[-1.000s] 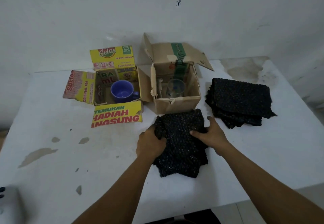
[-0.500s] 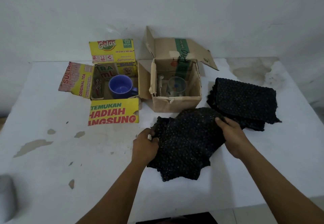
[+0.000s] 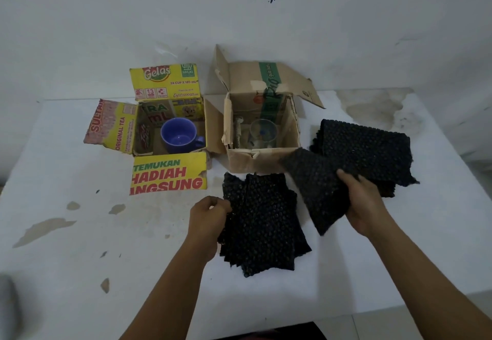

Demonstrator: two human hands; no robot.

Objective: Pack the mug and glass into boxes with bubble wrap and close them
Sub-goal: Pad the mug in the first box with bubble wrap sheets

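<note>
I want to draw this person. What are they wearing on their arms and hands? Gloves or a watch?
Nothing that shows. Both forearms are bare right down to the picture's bottom edge, with no sleeves in view. The left hand and right hand have no gloves, and no watch, bracelet or ring can be seen.

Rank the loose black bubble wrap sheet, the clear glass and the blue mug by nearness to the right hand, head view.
1. Loose black bubble wrap sheet, gripped in the right hand.
2. Clear glass, in the brown cardboard box, ahead-left.
3. Blue mug, in the yellow carton, far left.
</note>
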